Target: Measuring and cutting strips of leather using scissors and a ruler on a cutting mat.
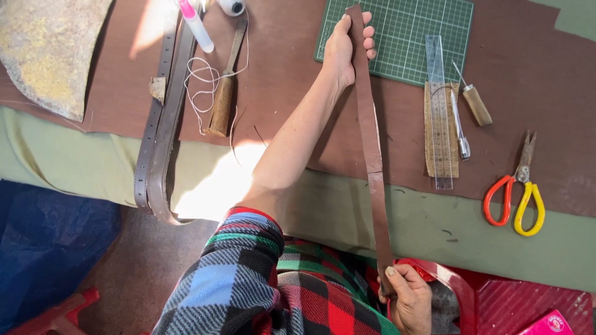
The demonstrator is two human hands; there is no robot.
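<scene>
From the head camera, the left hand point(349, 46) is curled around the far end of a long brown leather strap point(372, 149), over the green cutting mat point(403, 37). The right hand point(406, 298) pinches its near end by the lap. Red-and-yellow scissors point(515, 192) lie on the tabletop point(528, 80).

A single head-worn camera looked steeply down from close above the person's own chest, facing forward over a brown leather-covered worktable point(279, 93); its near edge crossed mid-frame, with lap and floor below.
</scene>
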